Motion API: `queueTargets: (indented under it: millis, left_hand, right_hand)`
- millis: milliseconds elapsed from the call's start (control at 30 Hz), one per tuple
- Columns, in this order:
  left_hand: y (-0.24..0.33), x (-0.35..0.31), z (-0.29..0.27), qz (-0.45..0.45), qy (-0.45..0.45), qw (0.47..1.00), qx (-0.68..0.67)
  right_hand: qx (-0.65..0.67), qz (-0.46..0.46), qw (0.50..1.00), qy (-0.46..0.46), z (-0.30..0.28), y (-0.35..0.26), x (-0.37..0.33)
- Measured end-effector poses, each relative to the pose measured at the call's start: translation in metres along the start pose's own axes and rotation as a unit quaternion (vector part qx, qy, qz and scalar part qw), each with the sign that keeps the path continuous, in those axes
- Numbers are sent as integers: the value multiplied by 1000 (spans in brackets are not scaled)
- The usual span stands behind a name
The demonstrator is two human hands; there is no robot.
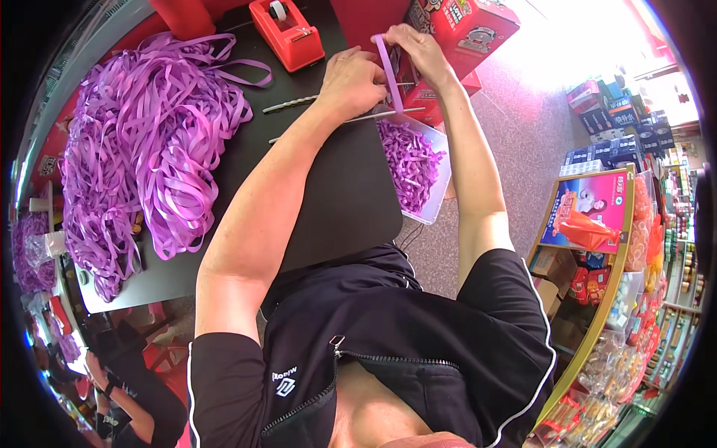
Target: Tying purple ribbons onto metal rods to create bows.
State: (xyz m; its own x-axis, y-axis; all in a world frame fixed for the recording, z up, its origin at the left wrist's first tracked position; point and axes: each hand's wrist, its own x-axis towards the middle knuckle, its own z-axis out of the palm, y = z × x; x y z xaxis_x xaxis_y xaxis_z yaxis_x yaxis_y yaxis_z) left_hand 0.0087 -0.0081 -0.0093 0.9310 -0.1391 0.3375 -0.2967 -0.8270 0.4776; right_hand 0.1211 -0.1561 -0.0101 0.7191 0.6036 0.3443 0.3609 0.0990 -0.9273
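My right hand (418, 54) pinches the upper end of a narrow purple ribbon (389, 73), which hangs down to a thin metal rod. The rod (367, 117) lies across the dark table and juts past its right edge. My left hand (353, 82) is closed beside the ribbon, its fingers curled and partly hidden, so what they grip I cannot make out. A second, twisted rod (290, 104) reaches out from under that hand. Below the hands, a clear plastic bin (442, 175) holds a heap of short purple ribbon pieces (409, 166).
Long purple ribbon loops (157, 142) are piled on the left of the dark table (340, 194). A red tape dispenser (287, 36) stands at its far side. Red boxes (463, 30) are beyond my right hand. Shelves of goods (590, 284) line the right; another person's arm (123, 403) shows lower left.
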Motion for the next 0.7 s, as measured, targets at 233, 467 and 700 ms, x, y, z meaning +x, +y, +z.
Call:
queueTargets:
  millis: [233, 467, 700]
  left_hand:
    - [6, 1, -10, -32, -36, 999, -10]
    - [3, -1, -3, -20, 3, 1000, -6]
    - [6, 0, -9, -9, -14, 1000, 2]
  right_hand:
    - [-152, 185, 971, 17, -1, 48, -41]
    - [-144, 140, 979, -27, 20, 3, -132]
    - [52, 225, 970, 75, 40, -46, -147]
